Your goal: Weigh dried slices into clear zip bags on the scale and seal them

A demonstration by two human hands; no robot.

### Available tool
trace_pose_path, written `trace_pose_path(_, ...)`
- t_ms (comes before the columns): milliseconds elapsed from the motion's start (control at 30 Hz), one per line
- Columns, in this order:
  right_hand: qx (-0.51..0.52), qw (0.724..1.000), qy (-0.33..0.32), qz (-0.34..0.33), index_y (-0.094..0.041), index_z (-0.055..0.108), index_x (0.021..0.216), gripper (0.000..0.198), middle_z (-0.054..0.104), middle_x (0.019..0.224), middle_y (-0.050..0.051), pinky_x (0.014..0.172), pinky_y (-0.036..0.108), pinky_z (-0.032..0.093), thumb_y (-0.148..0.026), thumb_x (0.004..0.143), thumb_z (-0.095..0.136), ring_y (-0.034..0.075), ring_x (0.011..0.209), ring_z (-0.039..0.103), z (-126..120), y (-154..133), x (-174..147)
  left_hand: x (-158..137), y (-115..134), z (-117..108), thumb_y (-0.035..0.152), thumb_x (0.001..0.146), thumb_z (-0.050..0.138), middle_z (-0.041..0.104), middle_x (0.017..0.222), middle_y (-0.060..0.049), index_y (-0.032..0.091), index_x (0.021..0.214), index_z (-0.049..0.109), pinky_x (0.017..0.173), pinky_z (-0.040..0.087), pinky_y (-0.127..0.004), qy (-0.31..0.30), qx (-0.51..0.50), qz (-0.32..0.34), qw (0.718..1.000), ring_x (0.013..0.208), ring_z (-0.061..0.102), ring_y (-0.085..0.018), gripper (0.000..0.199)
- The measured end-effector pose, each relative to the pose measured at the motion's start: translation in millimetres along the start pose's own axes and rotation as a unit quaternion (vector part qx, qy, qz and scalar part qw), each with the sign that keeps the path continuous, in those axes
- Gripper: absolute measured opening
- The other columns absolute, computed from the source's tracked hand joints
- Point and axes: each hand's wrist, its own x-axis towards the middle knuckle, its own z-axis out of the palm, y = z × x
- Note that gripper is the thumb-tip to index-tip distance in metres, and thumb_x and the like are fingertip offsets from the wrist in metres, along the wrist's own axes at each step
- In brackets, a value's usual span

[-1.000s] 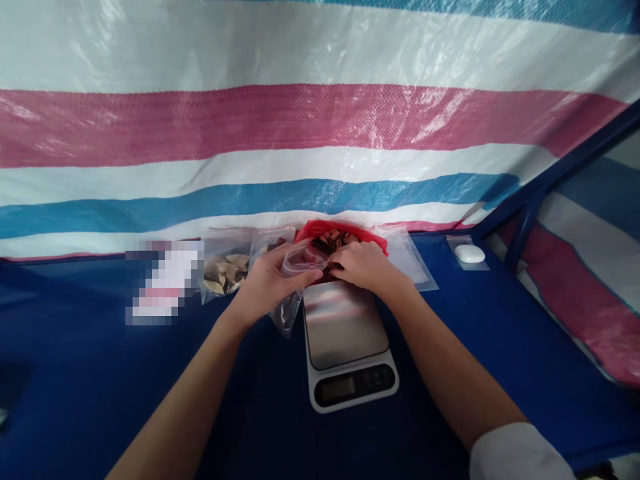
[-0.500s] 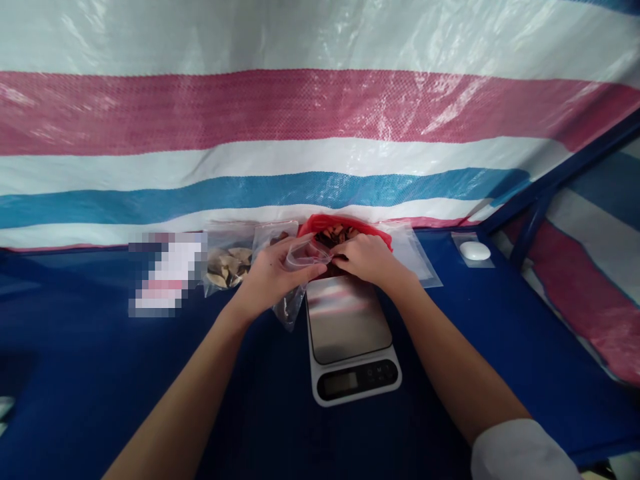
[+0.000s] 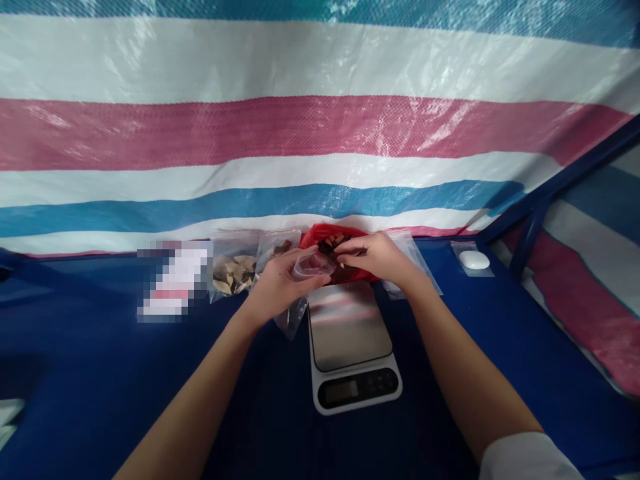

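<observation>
My left hand point(image 3: 280, 279) is closed round a small clear plastic cup point(image 3: 314, 265), held tilted just beyond the far edge of the kitchen scale point(image 3: 350, 327). Behind the cup, a red plastic bag point(image 3: 313, 233) lies with its mouth open, and dark reddish-brown dried pieces point(image 3: 334, 244) show inside. Over the bag's opening is my right hand point(image 3: 373, 257), thumb and fingers drawn together. Whatever may be between those fingertips is too small to make out. The scale's steel plate carries nothing, and its display is dark.
Clear bags stand left of the red one: one with pale dried slices point(image 3: 234, 272), another with brown pieces point(image 3: 283, 248). A flat clear bag point(image 3: 415, 257) lies to the right, and farther off a white oval object point(image 3: 474, 260). Striped sheeting point(image 3: 300, 127) hangs behind the blue table point(image 3: 210, 373).
My right hand has drawn back slightly from the cup and risen over the bag's opening. The left hand still holds the cup. The whole view has tilted up slightly.
</observation>
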Motion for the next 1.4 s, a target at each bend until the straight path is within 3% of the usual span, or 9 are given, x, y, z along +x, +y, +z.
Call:
trace_pose_path(167,0.085,0.996,0.034,0.012,-0.023,0.081,0.099,0.021,0.08,0.099,0.002,0.083,0.031,0.059,-0.027,0.082,0.07,0.019,0.086,0.075,-3.8,0.4,-2.2,0.7,0.7,1.3,0.044,0.079,0.077,0.075,0.116,-0.012,0.015,0.116,0.073,0.105,0.049,-0.047,-0.026,0.002,0.007,1.0,0.108,0.069,-0.028,0.048)
trace_pose_path(367,0.092,0.995,0.035,-0.006,-0.024,0.081,0.099,0.02,0.08,0.099,0.001,0.083,0.031,0.059,-0.029,0.083,0.07,0.019,0.087,0.075,-2.7,-3.8,-3.6,0.2,1.0,3.2,0.045,0.077,0.078,0.074,0.117,-0.012,0.016,0.114,0.074,0.107,0.048,-0.047,-0.015,0.028,0.008,0.999,0.11,0.069,-0.029,0.047)
trace_pose_path(567,-0.066,0.998,-0.008,-0.019,-0.025,0.081,0.099,0.019,0.08,0.097,0.001,0.085,0.031,0.054,-0.024,0.086,0.068,0.02,0.09,0.073,4.9,1.7,1.6,1.4,-0.9,2.5,0.047,0.078,0.078,0.075,0.118,-0.012,0.016,0.114,0.074,0.109,0.047,-0.048,-0.016,0.018,0.014,1.0,0.113,0.067,-0.03,0.048)
trace_pose_path(833,-0.228,0.97,-0.058,-0.063,-0.024,0.079,0.109,0.025,0.079,0.103,0.005,0.083,0.031,0.048,-0.027,0.094,0.059,0.022,0.092,0.071,20.4,-4.2,3.2,0.0,1.3,-1.8,0.051,0.077,0.078,0.076,0.111,-0.007,0.02,0.115,0.074,0.097,0.056,-0.041,0.008,0.019,0.006,1.0,0.103,0.071,-0.028,0.05)
trace_pose_path(1033,-0.304,0.947,-0.093,-0.046,-0.022,0.08,0.095,0.027,0.079,0.096,0.007,0.082,0.034,0.045,-0.032,0.097,0.055,0.023,0.089,0.07,31.1,-18.9,4.1,-0.4,-0.5,-9.0,0.05,0.074,0.08,0.074,0.119,-0.008,0.019,0.122,0.072,0.105,0.051,-0.045,0.041,0.002,0.0,0.999,0.112,0.068,-0.03,0.058)
trace_pose_path(1167,-0.258,0.963,-0.07,-0.036,-0.025,0.08,0.098,0.023,0.08,0.096,0.004,0.084,0.034,0.047,-0.033,0.095,0.058,0.023,0.091,0.071,35.6,-11.4,7.7,-0.3,-1.7,-12.1,0.05,0.074,0.081,0.073,0.123,-0.007,0.021,0.125,0.071,0.107,0.05,-0.044,0.045,-0.012,-0.002,0.999,0.115,0.067,-0.029,0.059)
trace_pose_path(1400,-0.047,0.999,0.019,-0.003,-0.025,0.081,0.1,0.018,0.08,0.098,0.003,0.087,0.031,0.055,-0.028,0.086,0.07,0.02,0.091,0.074,17.3,1.7,7.5,-1.5,1.1,-12.5,0.053,0.074,0.08,0.072,0.125,-0.01,0.018,0.124,0.071,0.105,0.051,-0.045,0.038,-0.031,-0.01,0.999,0.116,0.067,-0.031,0.062)
